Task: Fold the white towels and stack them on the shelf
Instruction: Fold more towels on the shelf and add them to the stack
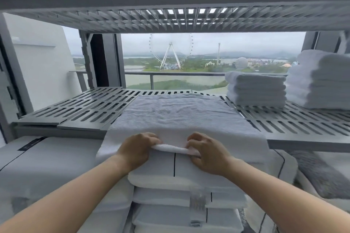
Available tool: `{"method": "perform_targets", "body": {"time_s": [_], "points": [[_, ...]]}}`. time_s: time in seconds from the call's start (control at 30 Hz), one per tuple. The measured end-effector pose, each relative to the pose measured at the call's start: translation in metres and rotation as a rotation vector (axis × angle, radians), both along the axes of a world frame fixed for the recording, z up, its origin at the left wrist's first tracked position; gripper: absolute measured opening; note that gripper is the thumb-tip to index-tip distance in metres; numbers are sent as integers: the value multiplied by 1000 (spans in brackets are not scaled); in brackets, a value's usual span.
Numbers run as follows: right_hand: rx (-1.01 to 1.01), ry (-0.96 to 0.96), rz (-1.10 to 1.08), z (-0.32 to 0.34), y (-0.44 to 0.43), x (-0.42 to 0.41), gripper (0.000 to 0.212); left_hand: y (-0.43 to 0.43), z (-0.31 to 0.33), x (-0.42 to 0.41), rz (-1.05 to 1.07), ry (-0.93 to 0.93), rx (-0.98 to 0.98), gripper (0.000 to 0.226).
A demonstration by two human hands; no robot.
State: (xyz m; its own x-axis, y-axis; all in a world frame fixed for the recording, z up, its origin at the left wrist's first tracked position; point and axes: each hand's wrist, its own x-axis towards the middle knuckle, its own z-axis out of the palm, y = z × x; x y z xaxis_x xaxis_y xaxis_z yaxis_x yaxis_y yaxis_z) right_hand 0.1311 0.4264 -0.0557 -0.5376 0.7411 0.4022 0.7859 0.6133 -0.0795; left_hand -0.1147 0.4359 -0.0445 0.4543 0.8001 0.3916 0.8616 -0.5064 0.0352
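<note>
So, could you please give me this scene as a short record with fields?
towel in work: white towel spread flat on the slotted shelf, near edge hanging over the front
left grip: pinches the towel's bunched near edge
right grip: pinches the same edge, close beside the left
finished: lower stack and taller stack of folded towels, on the shelf's right
below shelf: pile of folded white linen with dark stripes
outside: Ferris wheel beyond the glass
</note>
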Motion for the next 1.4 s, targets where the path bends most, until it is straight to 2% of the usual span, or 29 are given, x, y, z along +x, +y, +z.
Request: {"method": "perform_targets", "body": {"time_s": [0.07,0.2,0.37,0.47,0.67,0.8,0.97,1.1,1.23,1.4], "points": [[5,-28,-68,0,-1,15,27,-2,5,0,44,10,50,40],[92,30,-238,16,10,30,15,0,17,-2,173,40,81,30],[166,-48,-401,43,40,20,22,20,42,-15,289,16,216,20],[217,-99,-458,58,58,13,26,39,56,-20,288,-14,312,16],[356,-21,-524,83,94,15,23,86,84,-17,264,-47,471,16],[382,-32,-555,89,121,15,27,124,90,-18,250,-41,500,18],[248,-78,-494,74,166,20,31,170,72,-15,280,-12,336,16],[50,-46,-363,62,202,32,28,193,52,-16,335,31,48,19],[-104,-28,-316,54,234,47,17,214,42,-2,267,-40,-204,26],[-180,68,-222,51,255,57,49,232,48,34,88,-76,-289,40]]}}
